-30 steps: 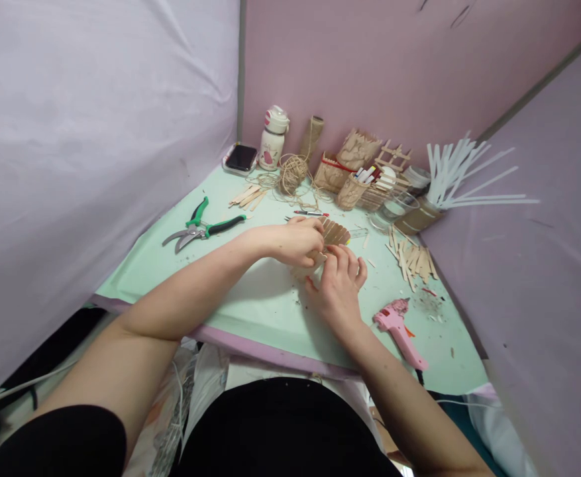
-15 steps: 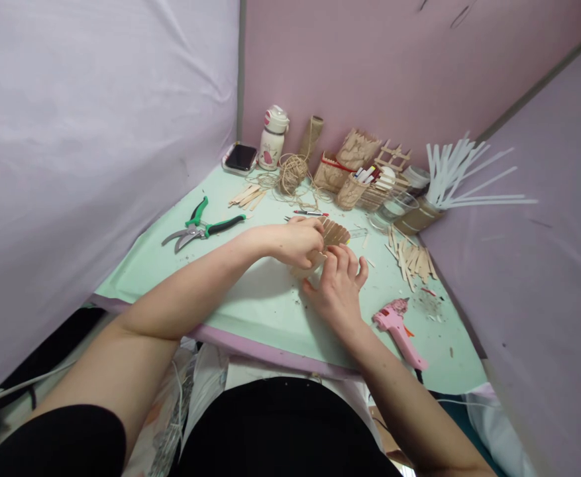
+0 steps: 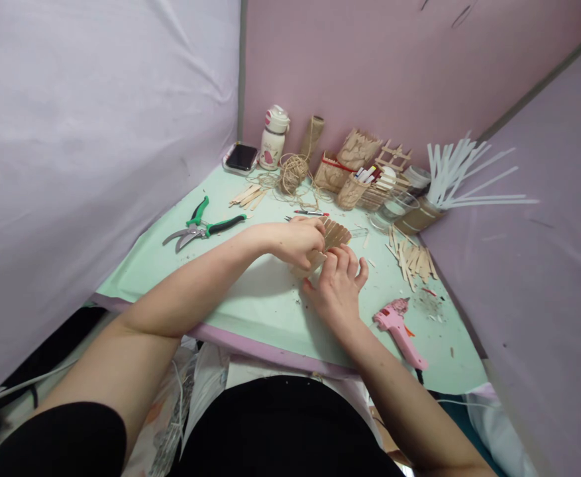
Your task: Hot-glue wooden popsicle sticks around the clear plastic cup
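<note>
Head view | left hand (image 3: pixel 300 240) closed on the stick panel (image 3: pixel 337 233) | right hand (image 3: pixel 338 288) half-curled at its edge, grip unclear | panel mid-worktop (image 3: pixel 253 295), I'd press lightly, evenly, lest it skew | glue gun (image 3: pixel 400 336) off right

Left fingers (image 3: pixel 316 241) and right fingers (image 3: pixel 340 258) curled, close together, forearms (image 3: pixel 191 281) converging.

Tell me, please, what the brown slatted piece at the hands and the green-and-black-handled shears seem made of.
The brown slatted piece looks like matte wood, judging by its rounded, stick-like slats. The shears have apparently metal blades with a grey sheen; their evenly coloured handles could be plastic or rubber.
</note>
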Demonstrator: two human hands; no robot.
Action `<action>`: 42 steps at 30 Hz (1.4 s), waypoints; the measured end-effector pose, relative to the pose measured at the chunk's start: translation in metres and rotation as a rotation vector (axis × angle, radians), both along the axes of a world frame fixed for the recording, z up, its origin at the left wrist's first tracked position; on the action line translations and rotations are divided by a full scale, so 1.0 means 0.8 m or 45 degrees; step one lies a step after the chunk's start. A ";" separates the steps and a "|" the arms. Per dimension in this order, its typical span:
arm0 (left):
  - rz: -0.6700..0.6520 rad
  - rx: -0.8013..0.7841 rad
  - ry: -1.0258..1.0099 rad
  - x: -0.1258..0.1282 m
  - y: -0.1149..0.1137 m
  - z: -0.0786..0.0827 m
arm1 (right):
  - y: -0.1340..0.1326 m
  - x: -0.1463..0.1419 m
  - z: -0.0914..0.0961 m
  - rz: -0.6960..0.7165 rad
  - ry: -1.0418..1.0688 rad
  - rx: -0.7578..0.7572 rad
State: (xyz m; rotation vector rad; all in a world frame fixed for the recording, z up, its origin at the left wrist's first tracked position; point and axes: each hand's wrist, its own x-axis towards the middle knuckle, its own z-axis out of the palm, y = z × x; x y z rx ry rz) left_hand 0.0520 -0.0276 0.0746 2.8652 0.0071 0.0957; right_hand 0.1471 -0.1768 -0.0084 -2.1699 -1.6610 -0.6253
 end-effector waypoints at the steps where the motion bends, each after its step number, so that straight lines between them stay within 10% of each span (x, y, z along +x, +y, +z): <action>1: -0.003 0.006 0.021 0.000 0.000 0.000 | 0.000 0.000 0.001 0.001 0.003 -0.003; 42: 0.066 -0.224 -0.158 -0.030 0.013 0.003 | -0.017 0.062 0.033 0.358 0.090 -0.036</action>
